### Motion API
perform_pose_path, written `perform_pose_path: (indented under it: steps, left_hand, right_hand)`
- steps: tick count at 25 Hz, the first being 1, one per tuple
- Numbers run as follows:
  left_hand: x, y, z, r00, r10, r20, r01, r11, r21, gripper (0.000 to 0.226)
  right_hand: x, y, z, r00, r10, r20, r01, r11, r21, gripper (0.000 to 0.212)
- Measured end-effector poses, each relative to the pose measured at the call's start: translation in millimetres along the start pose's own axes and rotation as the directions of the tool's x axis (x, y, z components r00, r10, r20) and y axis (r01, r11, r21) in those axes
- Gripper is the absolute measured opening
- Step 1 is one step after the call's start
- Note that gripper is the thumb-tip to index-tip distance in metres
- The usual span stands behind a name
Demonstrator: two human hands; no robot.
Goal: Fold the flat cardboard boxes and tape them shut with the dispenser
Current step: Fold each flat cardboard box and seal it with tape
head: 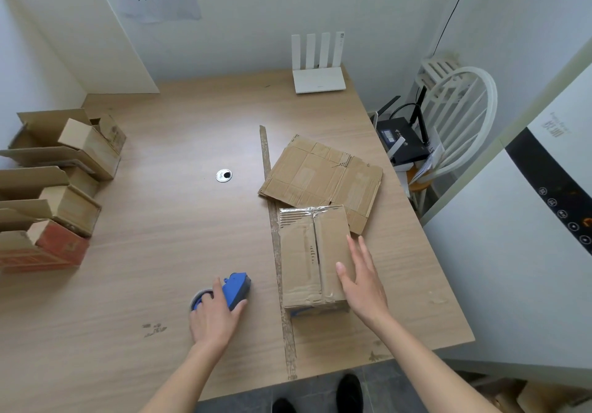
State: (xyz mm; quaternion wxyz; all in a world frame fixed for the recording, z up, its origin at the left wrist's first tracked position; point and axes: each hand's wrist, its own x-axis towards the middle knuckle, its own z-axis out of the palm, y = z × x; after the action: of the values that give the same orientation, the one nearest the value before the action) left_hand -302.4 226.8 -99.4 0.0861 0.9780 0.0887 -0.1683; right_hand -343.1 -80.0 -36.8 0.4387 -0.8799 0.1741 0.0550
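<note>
A folded cardboard box (307, 255) stands at the table's front right, its top flaps closed with tape along the seam. My right hand (360, 279) lies with straight fingers against the box's right side. A blue tape dispenser (237, 286) rests on the table left of the box, and my left hand (213, 311) grips it from above. A flat, unfolded cardboard box (323, 177) lies behind the folded one, partly under its far edge.
Several folded boxes (61, 185) with open flaps are piled at the table's left edge. A white router (318, 69) stands at the back, a cable hole (223, 175) sits mid-table. A white chair (455, 117) holding black routers stands right, next to a white appliance (528, 236).
</note>
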Motion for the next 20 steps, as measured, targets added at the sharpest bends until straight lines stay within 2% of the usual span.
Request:
perform_pose_path:
  steps: [2,3,5,7,8,10,12,13,20]
  left_hand:
    - [11,1,6,0.993,-0.008,0.119,0.019,0.995,-0.095,0.082]
    - [15,5,8,0.991,-0.014,0.133,0.033,0.989,-0.141,0.077]
    - [18,8,4,0.995,-0.01,0.099,0.033,0.973,-0.228,0.065]
    - [17,10,-12,0.995,0.101,0.005,-0.093,0.937,-0.336,0.057]
    - [15,12,-28,0.981,0.19,-0.046,-0.193,0.904,-0.382,0.053]
    - [14,19,-69,0.925,0.359,-0.127,-0.378,0.825,-0.42,0.047]
    - [13,26,-110,0.864,0.476,-0.166,-0.502,0.786,-0.36,0.049]
    - [11,28,-127,0.838,0.516,-0.176,-0.544,0.779,-0.312,0.051]
    - [5,33,-173,0.735,0.639,-0.226,-0.677,0.705,-0.21,0.056]
  right_hand:
    - [-3,0,1,1.0,-0.017,-0.022,0.016,0.999,-0.036,0.064]
    - [-4,0,0,0.999,-0.02,-0.03,0.018,0.998,-0.052,0.064]
    - [-3,-7,-4,0.995,-0.051,-0.086,0.041,0.993,-0.114,0.064]
    - [5,-22,-2,0.972,-0.169,-0.165,0.136,0.972,-0.193,0.061]
    - [13,-35,3,0.964,-0.222,-0.144,0.192,0.962,-0.193,0.058]
    - [30,-70,17,0.976,-0.214,0.042,0.214,0.977,0.001,0.05]
    - [38,-105,27,0.947,-0.133,0.291,0.033,0.946,0.323,0.05]
    - [39,-116,30,0.924,-0.122,0.363,-0.04,0.911,0.41,0.052]
    - [45,-140,17,0.876,-0.127,0.466,-0.18,0.81,0.558,0.048]
